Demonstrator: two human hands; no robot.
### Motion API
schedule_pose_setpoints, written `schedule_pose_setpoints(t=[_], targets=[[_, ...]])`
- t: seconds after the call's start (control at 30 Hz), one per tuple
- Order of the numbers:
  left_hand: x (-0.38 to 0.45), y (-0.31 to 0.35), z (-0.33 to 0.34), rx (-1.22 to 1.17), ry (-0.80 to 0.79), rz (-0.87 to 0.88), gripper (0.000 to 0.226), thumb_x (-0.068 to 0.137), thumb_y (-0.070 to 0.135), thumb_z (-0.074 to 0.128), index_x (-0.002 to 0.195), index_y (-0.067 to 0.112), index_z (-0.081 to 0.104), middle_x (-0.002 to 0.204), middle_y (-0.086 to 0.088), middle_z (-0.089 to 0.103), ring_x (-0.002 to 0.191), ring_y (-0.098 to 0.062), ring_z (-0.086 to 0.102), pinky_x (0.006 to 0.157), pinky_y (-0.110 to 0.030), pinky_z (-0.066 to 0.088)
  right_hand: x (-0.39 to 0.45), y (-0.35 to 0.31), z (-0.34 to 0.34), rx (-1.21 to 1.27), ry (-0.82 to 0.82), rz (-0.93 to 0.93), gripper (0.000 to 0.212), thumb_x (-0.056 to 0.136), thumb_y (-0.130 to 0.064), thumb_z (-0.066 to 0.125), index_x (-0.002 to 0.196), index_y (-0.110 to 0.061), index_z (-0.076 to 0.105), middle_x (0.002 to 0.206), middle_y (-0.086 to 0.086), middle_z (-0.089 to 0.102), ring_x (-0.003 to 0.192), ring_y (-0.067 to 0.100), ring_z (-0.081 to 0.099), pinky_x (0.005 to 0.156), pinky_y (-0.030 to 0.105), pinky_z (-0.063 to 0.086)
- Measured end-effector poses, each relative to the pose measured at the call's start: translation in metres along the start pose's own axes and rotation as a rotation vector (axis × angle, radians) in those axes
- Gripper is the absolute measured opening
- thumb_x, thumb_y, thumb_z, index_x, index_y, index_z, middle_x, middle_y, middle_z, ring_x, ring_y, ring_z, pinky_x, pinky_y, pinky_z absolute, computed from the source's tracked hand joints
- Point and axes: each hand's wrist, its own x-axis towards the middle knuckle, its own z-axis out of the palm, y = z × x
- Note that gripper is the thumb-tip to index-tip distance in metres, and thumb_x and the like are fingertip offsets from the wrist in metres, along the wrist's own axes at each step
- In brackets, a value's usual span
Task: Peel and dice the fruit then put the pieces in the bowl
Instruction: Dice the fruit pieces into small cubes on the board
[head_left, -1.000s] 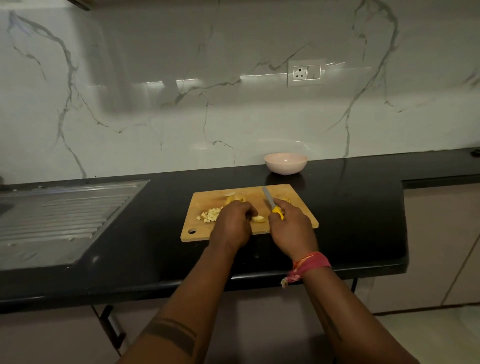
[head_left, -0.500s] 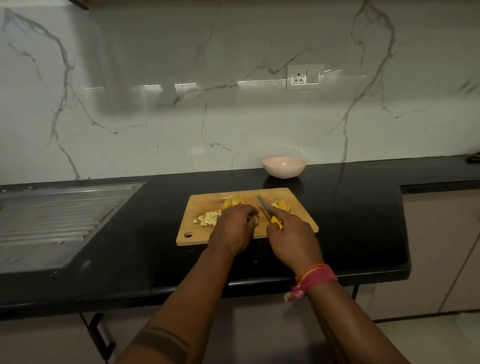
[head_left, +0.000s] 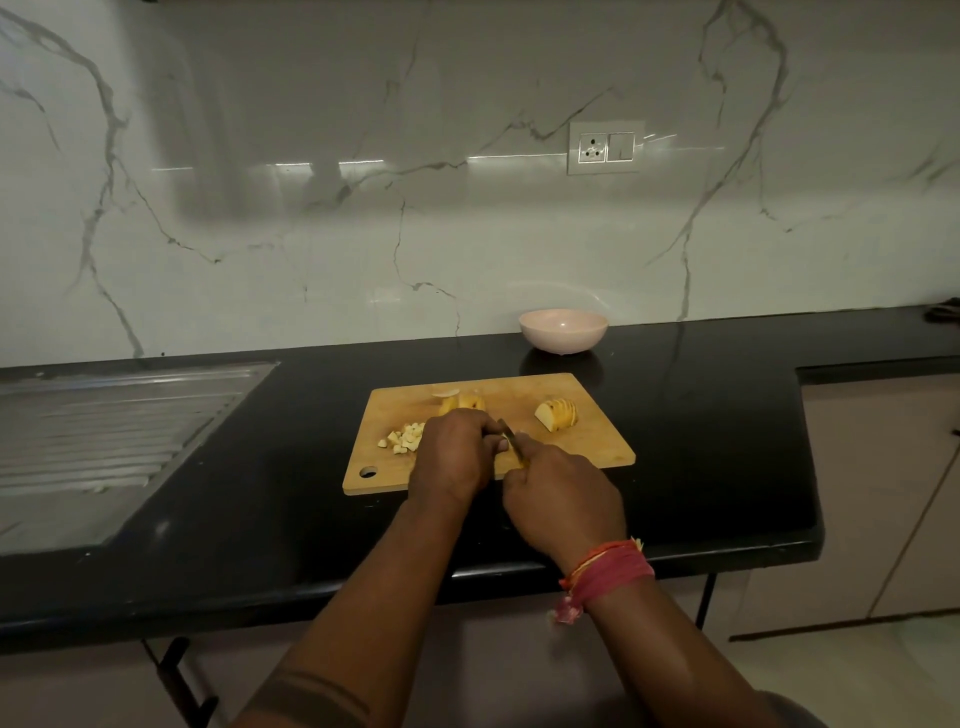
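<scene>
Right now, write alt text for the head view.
A person's left hand steadies fruit on a wooden cutting board while the right hand cuts with a knife. Diced pieces and a sliced wedge lie on the board; a pink bowl sits behind it.

on a black counter (head_left: 701, 441) lies a wooden cutting board (head_left: 587, 447), where the right hand (head_left: 563, 501) grips a yellow-handled knife (head_left: 514, 444) with its blade angled toward the left hand (head_left: 452, 457), whose curled fingers sit over a fruit piece mostly hidden beneath them. a pile of diced pieces (head_left: 404, 438) lies on the board just left of that hand, a sliced fruit wedge (head_left: 557, 414) sits toward the board's right, and another fruit chunk (head_left: 464, 402) lies beyond the knuckles. a pink bowl (head_left: 563, 331) stands behind the board near the marble wall, a steel drainboard (head_left: 104, 431) is at the left, and a red thread band (head_left: 608, 574) circles the right wrist.
</scene>
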Motion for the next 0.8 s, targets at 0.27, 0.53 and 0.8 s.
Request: schedule_pose_setpoints(t=[0.27,0.53,0.8], targets=[[-0.002,0.000,-0.002,0.021,0.004,0.011,0.015,0.090,0.025,0.076,0.105,0.025,0.080,0.103,0.005,0.077,0.094,-0.010,0.068,0.087,-0.023,0.051,0.002,-0.005,0.001,-0.023,-0.004,-0.003,0.052,0.099,-0.036,0.043,0.151,-0.038,0.039,0.100,0.000,0.068,0.091,0.018,0.065,0.070,0.031,0.046],[-0.002,0.002,-0.003,0.041,0.009,0.016,0.012,0.091,0.022,0.075,0.102,0.025,0.081,0.101,0.005,0.078,0.087,-0.006,0.065,0.080,-0.019,0.047,0.012,-0.011,0.000,-0.066,-0.058,-0.034,0.038,0.098,-0.032,0.045,0.135,-0.032,0.054,0.083,-0.005,0.054,0.074,0.016,0.053,0.061,0.030,0.040],[-0.001,0.003,0.002,0.046,-0.013,0.009,0.016,0.093,0.020,0.073,0.108,0.024,0.077,0.105,0.003,0.074,0.094,-0.012,0.066,0.084,-0.028,0.052,-0.018,0.003,-0.009,-0.092,-0.085,-0.070,0.051,0.097,-0.034,0.045,0.147,-0.030,0.041,0.094,0.001,0.064,0.082,0.017,0.061,0.068,0.032,0.049]])
